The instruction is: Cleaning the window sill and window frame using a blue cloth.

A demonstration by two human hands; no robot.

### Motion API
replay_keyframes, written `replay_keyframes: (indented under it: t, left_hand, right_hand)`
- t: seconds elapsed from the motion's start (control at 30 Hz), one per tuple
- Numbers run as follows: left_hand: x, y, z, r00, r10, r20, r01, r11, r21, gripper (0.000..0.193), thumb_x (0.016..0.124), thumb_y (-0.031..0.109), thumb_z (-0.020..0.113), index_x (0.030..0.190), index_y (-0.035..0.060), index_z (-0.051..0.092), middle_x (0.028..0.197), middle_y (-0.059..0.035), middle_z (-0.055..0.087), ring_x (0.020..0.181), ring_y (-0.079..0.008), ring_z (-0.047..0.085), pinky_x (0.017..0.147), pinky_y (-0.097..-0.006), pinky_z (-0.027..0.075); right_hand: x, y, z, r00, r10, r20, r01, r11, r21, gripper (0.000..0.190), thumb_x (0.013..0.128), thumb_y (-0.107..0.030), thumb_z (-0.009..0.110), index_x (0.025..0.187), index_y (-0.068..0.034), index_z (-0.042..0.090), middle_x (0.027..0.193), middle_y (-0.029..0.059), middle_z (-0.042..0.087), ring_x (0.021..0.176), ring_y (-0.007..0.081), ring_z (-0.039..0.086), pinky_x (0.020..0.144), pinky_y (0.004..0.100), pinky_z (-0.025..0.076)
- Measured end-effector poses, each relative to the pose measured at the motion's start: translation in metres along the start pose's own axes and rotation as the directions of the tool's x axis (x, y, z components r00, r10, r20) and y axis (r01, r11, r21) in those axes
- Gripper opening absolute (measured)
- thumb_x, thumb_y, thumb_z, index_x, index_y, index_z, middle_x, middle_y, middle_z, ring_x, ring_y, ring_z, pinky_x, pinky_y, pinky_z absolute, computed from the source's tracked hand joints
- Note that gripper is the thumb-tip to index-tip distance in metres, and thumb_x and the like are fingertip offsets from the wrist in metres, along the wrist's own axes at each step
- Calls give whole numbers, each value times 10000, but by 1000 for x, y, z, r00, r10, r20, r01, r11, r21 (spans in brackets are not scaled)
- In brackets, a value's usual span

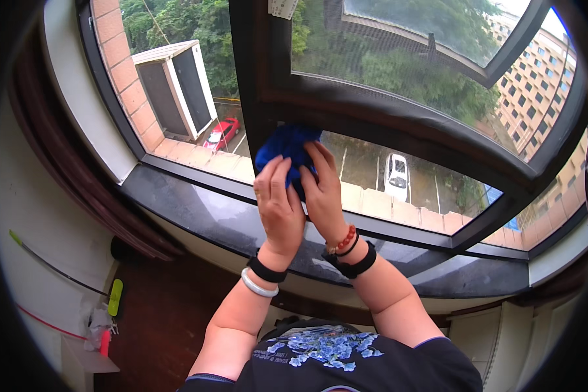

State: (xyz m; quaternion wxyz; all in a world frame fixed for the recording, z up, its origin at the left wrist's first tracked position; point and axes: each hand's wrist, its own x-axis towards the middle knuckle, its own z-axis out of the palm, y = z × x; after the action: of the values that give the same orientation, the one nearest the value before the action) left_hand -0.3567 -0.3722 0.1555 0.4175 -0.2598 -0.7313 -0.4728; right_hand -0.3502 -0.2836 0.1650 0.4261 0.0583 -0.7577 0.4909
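A bunched blue cloth (290, 147) is held between my two hands against the dark window frame (249, 73), near the foot of its upright bar. My left hand (280, 206) grips the cloth from the left and below, fingers bent over its lower edge. On the right side, my right hand (323, 188) presses its fingertips into the cloth. Behind my right hand is the lower glass pane (362, 157). Part of the frame lies hidden behind the cloth and hands.
A glossy dark windowsill (201, 201) runs below the window. Above right is a screened sash (397, 98) with a thick frame. A dark curtain (78, 171) hangs at left. A green-headed mop (115, 296) and a red-handled tool (104, 342) stand by the left wall.
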Motion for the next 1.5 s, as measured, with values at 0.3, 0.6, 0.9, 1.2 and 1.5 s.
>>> replay_keyframes:
  t: [0.3,0.6,0.9,1.2,1.5]
  left_hand:
    - [12,-38,17,1000,-25,16,23,988,151,591,851,29,614,1405,23,408,1469,-165,354,1309,-369,318,1087,-441,307]
    - [-47,-69,22,966,-230,117,214,968,132,524,739,40,689,1197,36,436,1249,-176,385,1177,-384,378,1008,-462,332]
    - [-70,-105,21,766,-507,395,466,861,203,360,713,44,696,975,2,453,1039,-207,444,1008,-413,447,910,-471,390]
    - [-42,-52,18,915,-308,261,318,948,6,362,702,-41,630,1031,24,493,1062,-171,469,1037,-389,467,904,-460,399]
    - [23,-7,56,987,67,148,-62,997,-37,599,791,-9,567,1358,-54,377,1422,-240,331,1336,-474,287,1088,-478,326]
  right_hand:
    - [11,18,27,994,-30,105,38,997,-74,496,882,-5,509,1363,35,395,1377,239,384,1130,329,544,879,350,484]
    - [-39,52,36,979,67,193,-62,998,-33,550,806,82,453,1340,25,337,1270,272,407,1150,457,479,968,450,428]
    - [-72,93,46,890,375,260,-338,924,-176,263,841,39,450,1101,39,410,1035,280,510,943,451,541,853,461,451]
    - [-52,57,10,970,229,83,-220,970,-104,359,820,1,557,1168,33,477,966,248,585,897,408,589,791,429,475]
    - [3,8,-33,995,27,-98,-41,987,-152,394,876,7,576,1259,7,484,1133,144,571,820,183,627,692,278,503]
